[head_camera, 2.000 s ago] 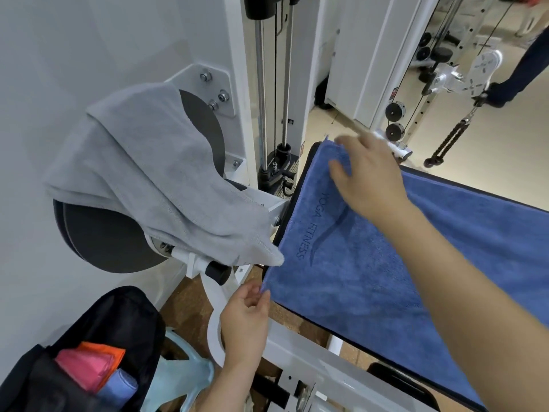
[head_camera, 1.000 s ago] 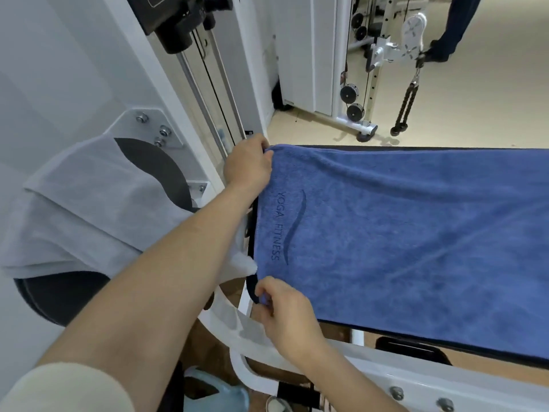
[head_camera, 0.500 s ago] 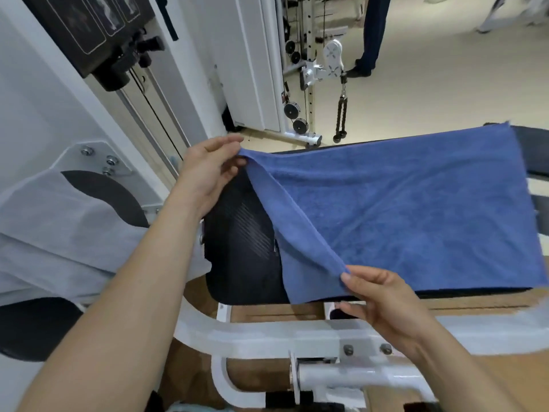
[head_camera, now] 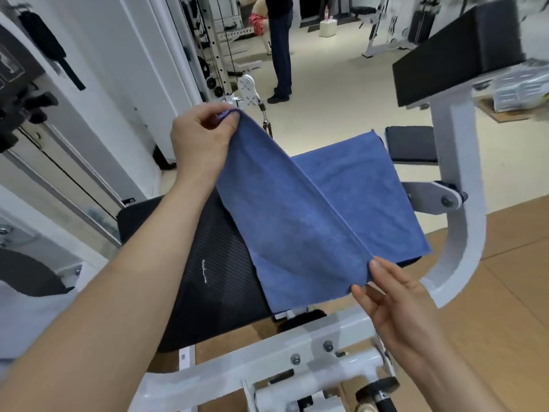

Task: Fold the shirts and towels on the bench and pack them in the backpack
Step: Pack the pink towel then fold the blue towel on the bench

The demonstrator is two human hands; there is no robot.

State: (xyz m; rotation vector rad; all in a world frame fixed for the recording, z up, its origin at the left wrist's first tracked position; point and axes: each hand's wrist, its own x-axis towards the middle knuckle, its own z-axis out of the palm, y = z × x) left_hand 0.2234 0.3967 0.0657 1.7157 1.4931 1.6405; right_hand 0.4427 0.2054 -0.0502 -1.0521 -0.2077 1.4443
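Lifted higher than before: free end of blue towel [head_camera: 297,230]. Left hand [head_camera: 202,141] pinches far corner; right hand [head_camera: 401,307] pinches near corner. Remainder lies flat on desk [head_camera: 208,281] beyond right hand.

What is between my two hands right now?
The raised edge of the blue towel runs from the left hand to the right hand, each pinching a corner, above the black bench pad; the head view shows it.

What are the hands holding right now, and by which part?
Both hold the blue towel: left hand pinches its far corner, right hand its near corner.
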